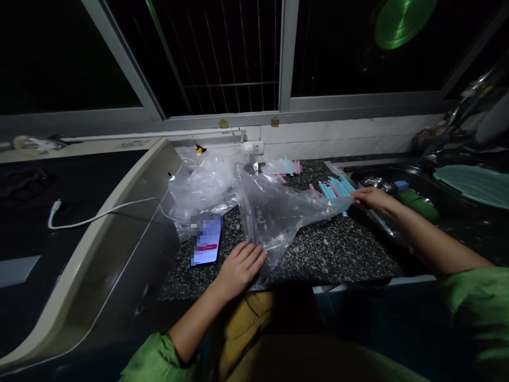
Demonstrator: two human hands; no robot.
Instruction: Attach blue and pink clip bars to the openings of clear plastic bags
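Observation:
A clear plastic bag (274,207) is spread over the speckled counter between my two hands. My right hand (371,198) pinches its narrow, drawn-out right end. At the bag's lower left edge, my left hand (240,268) has its fingers together, closed over the plastic; the thumb is hidden. Just beyond the right end lie several blue and pink plastic strips (336,187), partly covered by the bag. Left of my left hand, a phone (207,240) with a lit screen rests on the counter.
Crumpled clear plastic (207,180) is heaped behind the phone. More strips in a clear packet (278,167) lie near the wall socket (254,147). A sink (397,172) with a green basin (473,183) is at right. A white cable (103,215) crosses the raised appliance edge (85,254) at left.

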